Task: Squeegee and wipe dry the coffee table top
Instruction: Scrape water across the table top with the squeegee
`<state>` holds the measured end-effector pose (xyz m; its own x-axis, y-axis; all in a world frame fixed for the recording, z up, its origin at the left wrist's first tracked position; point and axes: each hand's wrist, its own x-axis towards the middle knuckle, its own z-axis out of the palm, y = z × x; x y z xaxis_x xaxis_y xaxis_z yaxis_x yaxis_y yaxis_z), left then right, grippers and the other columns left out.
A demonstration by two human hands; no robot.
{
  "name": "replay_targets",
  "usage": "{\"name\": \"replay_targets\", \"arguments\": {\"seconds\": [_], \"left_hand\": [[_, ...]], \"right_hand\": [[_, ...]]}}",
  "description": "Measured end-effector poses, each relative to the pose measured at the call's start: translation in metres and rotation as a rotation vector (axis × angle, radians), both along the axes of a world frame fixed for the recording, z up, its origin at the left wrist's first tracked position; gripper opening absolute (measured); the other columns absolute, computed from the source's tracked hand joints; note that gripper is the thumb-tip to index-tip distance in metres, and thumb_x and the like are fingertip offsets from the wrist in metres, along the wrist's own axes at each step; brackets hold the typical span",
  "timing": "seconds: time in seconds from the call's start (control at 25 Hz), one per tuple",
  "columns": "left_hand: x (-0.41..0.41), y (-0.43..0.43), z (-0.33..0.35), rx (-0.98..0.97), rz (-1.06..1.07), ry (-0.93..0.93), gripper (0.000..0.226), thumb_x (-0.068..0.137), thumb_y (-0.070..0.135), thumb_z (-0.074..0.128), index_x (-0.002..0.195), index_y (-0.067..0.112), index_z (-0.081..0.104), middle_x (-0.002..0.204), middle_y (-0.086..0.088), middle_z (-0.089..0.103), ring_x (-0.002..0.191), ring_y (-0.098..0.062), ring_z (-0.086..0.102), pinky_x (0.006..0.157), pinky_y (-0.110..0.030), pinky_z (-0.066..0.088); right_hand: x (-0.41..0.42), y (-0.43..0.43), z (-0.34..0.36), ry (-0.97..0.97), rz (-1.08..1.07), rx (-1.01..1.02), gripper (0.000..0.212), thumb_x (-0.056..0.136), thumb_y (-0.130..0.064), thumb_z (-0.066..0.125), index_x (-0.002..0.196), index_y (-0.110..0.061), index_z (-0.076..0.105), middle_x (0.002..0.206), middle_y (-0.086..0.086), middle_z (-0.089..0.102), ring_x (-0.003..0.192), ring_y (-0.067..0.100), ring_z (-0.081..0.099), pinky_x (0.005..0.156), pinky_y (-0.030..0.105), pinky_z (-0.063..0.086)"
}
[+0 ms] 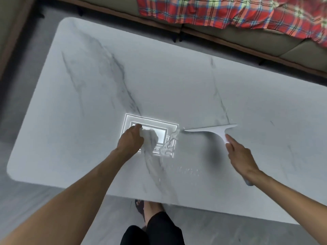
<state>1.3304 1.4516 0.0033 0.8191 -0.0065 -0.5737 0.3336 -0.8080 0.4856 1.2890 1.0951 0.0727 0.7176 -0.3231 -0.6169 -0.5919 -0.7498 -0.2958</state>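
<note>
The white marble coffee table top (177,82) fills the view. My right hand (238,152) grips the handle of a white squeegee (212,129), whose blade lies on the table and points left. A puddle of water (169,145) sits at the blade's left end, where a ceiling light reflects brightly. My left hand (131,140) holds a crumpled white cloth (149,137) pressed on the table just left of that puddle. A wet streak (184,171) lies closer to the near edge.
A sofa (265,38) with a red plaid blanket (230,11) runs along the table's far side. Grey floor (23,200) surrounds the table. My leg and foot (152,218) stand at the near edge.
</note>
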Motion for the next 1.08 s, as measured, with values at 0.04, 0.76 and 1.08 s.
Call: {"name": "replay_targets", "arguments": {"seconds": [0.04,0.76,1.08], "left_hand": [[-0.019,0.005,0.007,0.001,0.043,0.004,0.049,0.082,0.005,0.054,0.130,0.008,0.051,0.125,-0.016,0.060,0.115,-0.035,0.056,0.092,-0.035,0.042],[-0.202,-0.001,-0.012,0.151,0.327,-0.010,0.056,0.079,-0.005,0.047,0.134,0.003,0.039,0.129,-0.016,0.047,0.118,-0.035,0.046,0.095,-0.044,0.041],[-0.186,-0.099,-0.017,0.157,0.132,0.067,0.047,0.074,0.002,0.049,0.120,0.005,0.042,0.115,-0.015,0.044,0.105,-0.035,0.045,0.090,-0.043,0.043]], "right_hand": [[-0.007,-0.002,0.005,-0.018,0.061,-0.026,0.044,0.101,-0.044,0.031,0.145,-0.045,0.034,0.131,0.013,0.061,0.113,0.037,0.058,0.100,0.044,0.047],[-0.098,0.164,-0.064,-0.026,1.261,0.164,0.039,0.102,-0.048,0.029,0.140,-0.048,0.038,0.101,0.006,0.071,0.089,0.030,0.066,0.072,0.038,0.047],[-0.088,-0.050,-0.038,0.010,1.005,-0.075,0.039,0.102,-0.046,0.032,0.139,-0.057,0.034,0.121,0.000,0.069,0.106,0.025,0.064,0.083,0.036,0.050]]}}
